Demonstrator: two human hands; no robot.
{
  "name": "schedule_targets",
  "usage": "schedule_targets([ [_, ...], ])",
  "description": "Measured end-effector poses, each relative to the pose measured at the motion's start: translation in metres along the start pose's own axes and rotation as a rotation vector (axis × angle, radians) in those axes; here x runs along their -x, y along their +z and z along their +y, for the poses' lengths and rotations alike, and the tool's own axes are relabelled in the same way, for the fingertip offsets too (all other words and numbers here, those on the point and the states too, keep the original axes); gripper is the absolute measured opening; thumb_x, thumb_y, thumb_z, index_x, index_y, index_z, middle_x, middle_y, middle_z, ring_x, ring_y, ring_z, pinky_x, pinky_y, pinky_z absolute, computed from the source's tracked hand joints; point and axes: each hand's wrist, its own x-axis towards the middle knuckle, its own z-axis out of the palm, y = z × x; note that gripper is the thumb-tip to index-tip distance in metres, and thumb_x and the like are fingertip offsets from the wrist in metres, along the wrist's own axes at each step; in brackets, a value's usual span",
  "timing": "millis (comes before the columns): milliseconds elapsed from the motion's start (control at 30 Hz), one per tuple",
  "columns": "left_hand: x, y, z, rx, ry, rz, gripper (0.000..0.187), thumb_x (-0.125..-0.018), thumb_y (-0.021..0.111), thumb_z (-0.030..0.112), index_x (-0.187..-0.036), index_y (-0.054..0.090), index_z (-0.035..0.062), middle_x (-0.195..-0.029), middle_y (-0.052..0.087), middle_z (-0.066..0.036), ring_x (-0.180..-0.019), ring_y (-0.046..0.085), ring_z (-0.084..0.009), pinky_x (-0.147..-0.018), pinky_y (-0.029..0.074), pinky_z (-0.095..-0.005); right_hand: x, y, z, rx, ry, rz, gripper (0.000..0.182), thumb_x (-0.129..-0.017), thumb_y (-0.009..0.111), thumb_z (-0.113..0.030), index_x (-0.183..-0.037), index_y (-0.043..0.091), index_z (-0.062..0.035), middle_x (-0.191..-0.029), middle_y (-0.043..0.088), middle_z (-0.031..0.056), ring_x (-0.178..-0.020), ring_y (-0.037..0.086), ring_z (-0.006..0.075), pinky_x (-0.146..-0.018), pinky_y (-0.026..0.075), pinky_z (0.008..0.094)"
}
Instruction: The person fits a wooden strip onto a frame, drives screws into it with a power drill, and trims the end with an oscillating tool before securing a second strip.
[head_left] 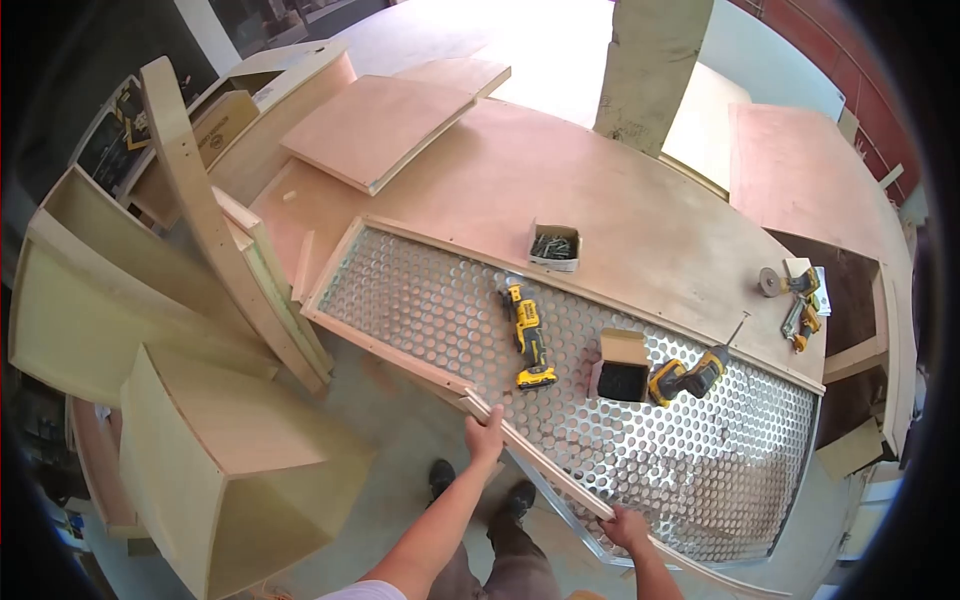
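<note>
A long thin wooden strip (pixel 556 476) lies along the near edge of a perforated metal sheet (pixel 440 300). My left hand (pixel 484 437) is closed round the strip near its left end. Further right, my right hand (pixel 628 528) grips the same strip. On the sheet lie a yellow and black power tool (pixel 528 338), an open cardboard box with dark contents (pixel 622 368) and a yellow cordless drill (pixel 690 376) with a long bit. A small box of screws (pixel 554 247) sits just beyond the frame's far wooden edge.
A wooden panel (pixel 380 130) lies on the large plywood surface (pixel 560 160). More yellow tools (pixel 800 305) are at the right. Upright wooden parts (pixel 190 190) and big box-like wooden pieces (pixel 240 440) stand at the left. A pillar (pixel 652 75) rises behind.
</note>
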Motion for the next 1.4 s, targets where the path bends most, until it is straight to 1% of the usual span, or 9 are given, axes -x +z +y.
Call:
schedule_targets([
  [67,-0.005,0.005,-0.017,0.035,0.074,0.033,0.055,-0.090,0.076,0.048,-0.107,0.063,-0.0028,-0.096,0.071,-0.017,-0.089,0.069,-0.0340,-0.080,0.053,-0.0425,0.000,0.011,0.001,0.020,-0.038,0.102,0.034,-0.079,0.078,-0.036,-0.097,0.069,-0.0085,-0.085,0.073,0.0186,-0.085,0.071,0.0425,-0.077,0.056,0.0526],
  [167,-0.003,0.005,-0.012,-0.046,0.030,-0.005,0.052,-0.094,0.072,0.047,-0.098,0.064,-0.0041,-0.087,0.070,-0.017,-0.084,0.068,-0.0331,-0.082,0.052,-0.0419,0.004,0.031,0.005,0.016,-0.037,0.200,0.032,-0.079,0.078,-0.032,-0.093,0.065,-0.0070,-0.088,0.069,0.0223,-0.084,0.068,0.0452,-0.074,0.055,0.0549],
  [367,-0.004,-0.001,-0.019,-0.090,0.061,-0.073,0.052,-0.099,0.065,0.047,-0.094,0.064,-0.0044,-0.083,0.069,-0.021,-0.081,0.068,-0.0319,-0.078,0.051,-0.0417,0.012,0.041,0.005,0.084,-0.041,0.171,0.028,-0.080,0.076,-0.028,-0.094,0.063,-0.0080,-0.085,0.069,0.0234,-0.080,0.068,0.0466,-0.070,0.054,0.0574],
  [467,-0.010,0.001,-0.030,-0.140,0.055,0.030,0.061,-0.088,0.075,0.056,-0.097,0.062,-0.0027,-0.089,0.070,-0.019,-0.087,0.068,-0.0319,-0.081,0.051,-0.0432,0.012,0.029,-0.014,0.115,0.049,0.026,0.030,-0.080,0.075,-0.030,-0.091,0.060,-0.0070,-0.083,0.070,0.0244,-0.080,0.069,0.0463,-0.072,0.055,0.0563],
  [667,-0.013,0.002,-0.022,-0.207,-0.059,0.005,0.072,-0.083,0.077,0.060,-0.114,0.048,0.0016,-0.111,0.069,-0.025,-0.103,0.066,-0.0468,-0.087,0.051,-0.0527,0.001,0.054,0.007,-0.034,-0.080,0.002,0.039,-0.079,0.083,-0.030,-0.095,0.060,-0.0043,-0.074,0.066,0.0160,-0.069,0.066,0.0370,-0.066,0.053,0.0461],
  [1000,-0.003,0.003,-0.003,-0.276,0.062,0.027,0.059,-0.086,0.076,0.051,-0.109,0.056,0.0013,-0.115,0.063,-0.024,-0.108,0.061,-0.0462,-0.090,0.050,-0.0523,0.014,0.068,-0.008,-0.185,-0.126,0.083,0.035,-0.080,0.083,-0.020,-0.094,0.054,-0.0057,-0.070,0.063,0.0116,-0.064,0.062,0.0312,-0.062,0.051,0.0434],
  [1200,0.002,0.000,-0.008,-0.245,0.126,-0.034,0.054,-0.090,0.073,0.048,-0.096,0.070,-0.0056,-0.102,0.068,-0.026,-0.097,0.066,-0.0443,-0.086,0.050,-0.0479,0.029,0.059,0.004,-0.242,-0.093,0.118,0.038,-0.076,0.078,-0.013,-0.102,0.050,-0.0061,-0.075,0.062,0.0144,-0.068,0.063,0.0351,-0.066,0.051,0.0460],
  [1300,-0.005,-0.005,-0.028,-0.078,-0.030,-0.264,0.050,-0.094,0.071,0.041,-0.098,0.068,-0.0092,-0.095,0.071,-0.023,-0.087,0.070,-0.0354,-0.078,0.052,-0.0432,0.021,0.049,0.007,-0.173,-0.035,0.081,0.043,-0.075,0.078,-0.015,-0.106,0.049,-0.0059,-0.079,0.064,0.0174,-0.074,0.065,0.0394,-0.069,0.053,0.0490],
  [1400,0.000,-0.002,-0.048,0.271,-0.077,-0.140,0.040,-0.097,0.069,0.031,-0.102,0.068,-0.0086,-0.092,0.073,-0.014,-0.082,0.070,-0.0244,-0.071,0.051,-0.0379,0.014,0.043,0.007,0.082,-0.089,0.059,0.044,-0.077,0.078,-0.020,-0.106,0.048,-0.0060,-0.087,0.067,0.0201,-0.082,0.067,0.0438,-0.071,0.053,0.0526],
])
